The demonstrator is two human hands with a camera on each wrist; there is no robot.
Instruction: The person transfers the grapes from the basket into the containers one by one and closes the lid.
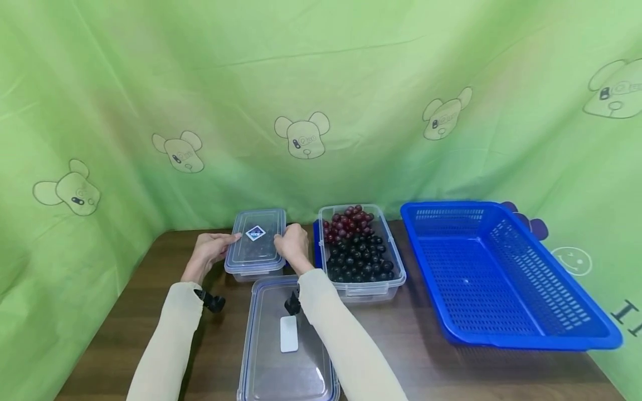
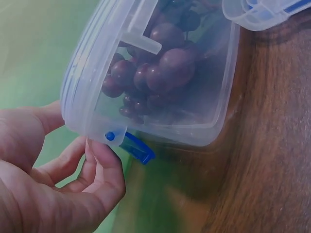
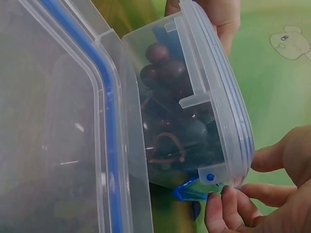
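A small clear storage box (image 1: 259, 249) with a blue-edged lid and a diamond label stands at the back left of the table. Through its wall, dark red grapes (image 2: 146, 77) show. My left hand (image 1: 208, 249) pinches the lid's left edge, thumb on top and fingers under the rim. At the opposite edge my right hand (image 1: 293, 245) pinches the rim the same way, its fingertips by a blue latch (image 3: 192, 190). That latch stands out from the wall. Another blue latch (image 2: 139, 148) sticks out beside the left fingers.
In front of the box lies a larger clear lid (image 1: 266, 362) with a white label, under my right forearm. To the right stands an uncovered clear box (image 1: 368, 289) of red and black grapes. A blue plastic basket (image 1: 521, 341) is at the far right. Green cloth (image 1: 361, 172) hangs behind.
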